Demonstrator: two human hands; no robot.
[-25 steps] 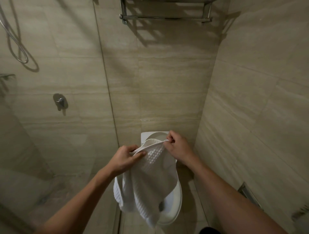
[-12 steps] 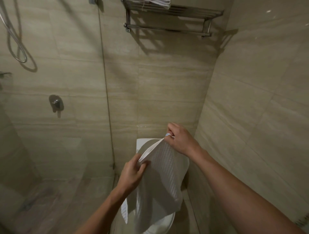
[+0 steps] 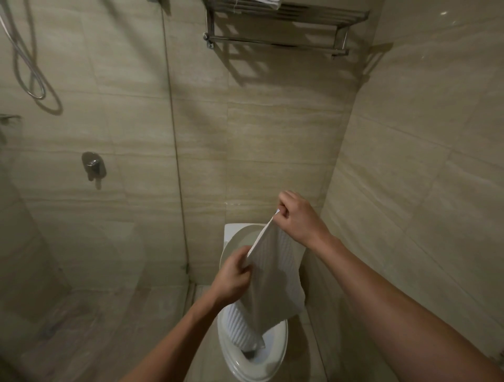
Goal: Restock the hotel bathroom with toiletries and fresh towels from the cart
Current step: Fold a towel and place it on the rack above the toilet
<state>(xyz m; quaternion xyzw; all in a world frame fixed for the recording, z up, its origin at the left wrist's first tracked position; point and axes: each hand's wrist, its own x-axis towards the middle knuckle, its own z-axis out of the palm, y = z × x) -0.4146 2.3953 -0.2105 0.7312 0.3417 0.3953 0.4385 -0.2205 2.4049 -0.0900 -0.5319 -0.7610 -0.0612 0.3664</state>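
Observation:
A white ribbed towel (image 3: 275, 283) hangs in front of me above the toilet (image 3: 256, 365). My right hand (image 3: 297, 218) pinches its upper corner, raised to the right. My left hand (image 3: 234, 275) grips the towel's edge lower and to the left, so the top edge runs taut on a slant between them. The rest of the cloth drapes down over the toilet lid. High on the back wall is a chrome towel rack (image 3: 281, 30) with a folded white towel (image 3: 261, 3) on its top shelf, mostly cut off by the frame.
A glass shower screen (image 3: 174, 169) stands left of the toilet, with the shower valve (image 3: 92, 165) and hose (image 3: 27, 62) behind it. Beige tiled walls close in at the back and right.
My right hand has lifted its corner up and to the right while my left hand dropped lower, stretching the towel's edge. The view has tilted up, bringing the towel rack into sight.

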